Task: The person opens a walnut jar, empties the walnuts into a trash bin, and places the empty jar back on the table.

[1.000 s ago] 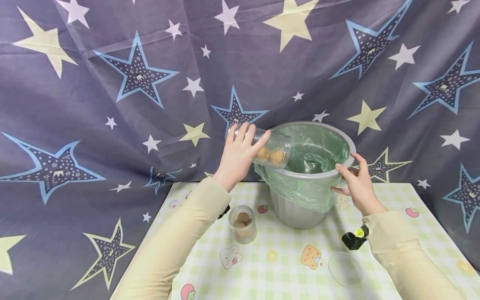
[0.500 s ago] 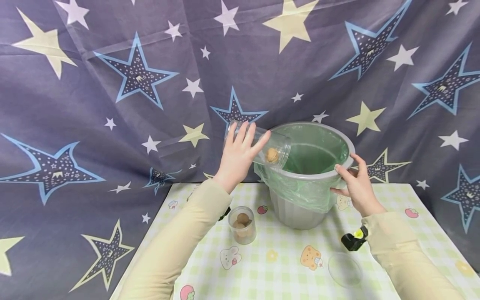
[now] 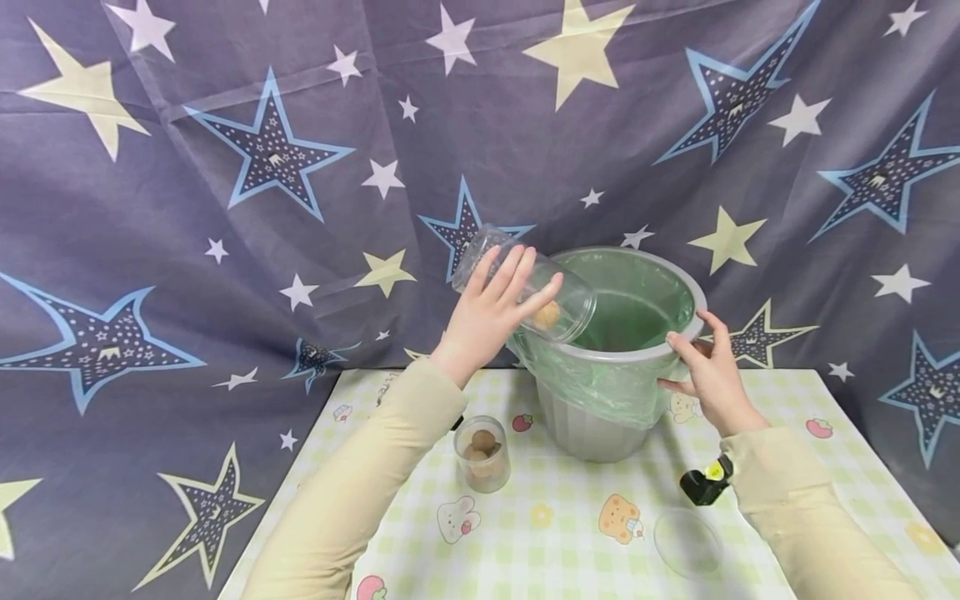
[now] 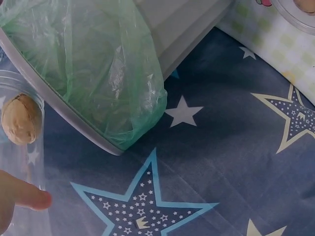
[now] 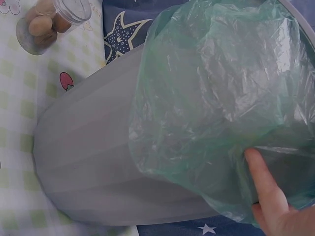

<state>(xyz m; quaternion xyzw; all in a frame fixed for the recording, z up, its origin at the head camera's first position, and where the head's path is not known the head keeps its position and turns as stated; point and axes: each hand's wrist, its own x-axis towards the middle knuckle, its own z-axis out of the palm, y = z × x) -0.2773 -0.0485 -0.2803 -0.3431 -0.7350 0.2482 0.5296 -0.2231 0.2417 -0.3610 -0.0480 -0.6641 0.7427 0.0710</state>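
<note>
Head view: left hand (image 3: 491,312) wrapped round a clear plastic jar (image 3: 525,283), fingers (image 3: 517,275) curled over its wall and clamped on it. Jar tilted mouth-down toward four o'clock, mouth over the near left rim of a grey waste bin (image 3: 592,417). One walnut (image 3: 547,314) lying just inside the jar's mouth. Bin lined with a green plastic bag (image 3: 600,387), folded out over the rim and hanging down the outside. Right hand (image 3: 708,375) at the bin's three o'clock side, fingers (image 3: 686,350) curled over the rim and gripping rim and bag together, thumb on the outside.

On the worktop (image 3: 570,533), covered with a green-checked cloth with cartoon prints: a second clear jar (image 3: 482,454) standing upright at eight o'clock from the bin, well apart from it, walnuts inside. A clear round lid (image 3: 687,542) lying flat at five o'clock from the bin, near the right sleeve. Small black and yellow device (image 3: 705,485) under the right wrist. Star-printed blue cloth (image 3: 225,167) hanging behind.

Left wrist view: walnut (image 4: 20,119) against the jar wall at nine o'clock, one fingertip (image 4: 29,196) pressed on the jar lower down, bag edge (image 4: 113,88) draped over the bin rim.

Right wrist view: one finger (image 5: 263,184) laid on the bag (image 5: 216,98) at five o'clock, bin's ribbed wall (image 5: 98,162) beside it, second jar (image 5: 47,24) at eleven o'clock.
</note>
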